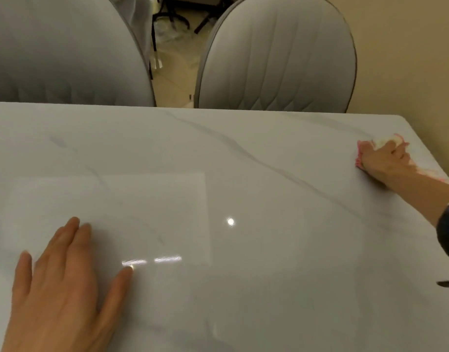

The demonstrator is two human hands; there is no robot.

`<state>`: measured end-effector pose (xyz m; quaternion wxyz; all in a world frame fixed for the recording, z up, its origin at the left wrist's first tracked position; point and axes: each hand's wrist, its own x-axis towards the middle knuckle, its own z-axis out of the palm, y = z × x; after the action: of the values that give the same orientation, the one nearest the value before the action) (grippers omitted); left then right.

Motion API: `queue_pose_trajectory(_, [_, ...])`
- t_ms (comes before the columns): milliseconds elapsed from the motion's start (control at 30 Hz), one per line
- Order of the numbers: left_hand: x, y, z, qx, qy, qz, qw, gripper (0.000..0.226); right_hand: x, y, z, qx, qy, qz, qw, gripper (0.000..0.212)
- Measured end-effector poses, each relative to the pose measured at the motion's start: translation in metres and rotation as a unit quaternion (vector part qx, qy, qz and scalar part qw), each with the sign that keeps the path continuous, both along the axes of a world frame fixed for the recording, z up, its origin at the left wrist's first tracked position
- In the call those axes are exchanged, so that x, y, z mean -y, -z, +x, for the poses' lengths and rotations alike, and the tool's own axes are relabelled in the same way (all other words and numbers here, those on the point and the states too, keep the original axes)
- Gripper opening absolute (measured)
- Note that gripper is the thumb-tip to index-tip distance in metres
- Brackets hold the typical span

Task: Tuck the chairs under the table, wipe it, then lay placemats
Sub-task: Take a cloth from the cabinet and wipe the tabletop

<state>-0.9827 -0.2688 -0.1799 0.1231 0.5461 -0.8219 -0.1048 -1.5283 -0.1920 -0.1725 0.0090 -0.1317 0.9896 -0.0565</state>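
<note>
A glossy white marble-look table [218, 153] fills most of the view. My right hand [386, 161] is stretched to the far right corner, pressed down on a pink and white cloth [361, 154] that lies flat on the top. My left hand [63, 283] rests palm down near the front left, fingers spread, holding nothing. Two grey padded chairs stand pushed against the far edge: the left chair [61, 52] and the right chair [276, 54], with only their backs showing.
A beige wall [408, 59] runs close along the table's right end. Between the chair backs I see pale floor with black chair legs and plastic wrap [172, 41]. A dark sleeve or watch [446, 232] covers my right wrist.
</note>
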Motion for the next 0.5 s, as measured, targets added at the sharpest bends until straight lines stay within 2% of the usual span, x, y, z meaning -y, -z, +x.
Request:
queue_pose_trajectory(33, [-0.002, -0.010, -0.005, 0.011, -0.004, 0.006, 1.000, 0.086, 0.022, -0.007, 0.021, 0.032, -0.041, 0.002, 0.999, 0.085])
queue_pose_trajectory(100, [-0.006, -0.022, -0.003, 0.064, -0.003, 0.031, 0.997, 0.082, 0.069, -0.010, 0.071, 0.024, -0.150, 0.000, 0.988, 0.081])
queue_pose_trajectory(167, [-0.010, -0.024, -0.001, 0.080, -0.009, 0.074, 0.994, 0.077, 0.100, -0.007, 0.134, 0.022, -0.275, -0.017, 0.961, 0.079])
queue_pose_trajectory(333, [-0.025, -0.031, 0.007, 0.056, -0.034, 0.076, 0.995, 0.075, 0.134, 0.000, 0.293, 0.065, -0.520, -0.001, 0.852, 0.080])
queue_pose_trajectory(500, [-0.037, -0.043, 0.031, 0.064, -0.062, 0.056, 0.994, 0.066, 0.079, 0.003, 0.412, 0.063, -0.660, -0.001, 0.749, 0.080])
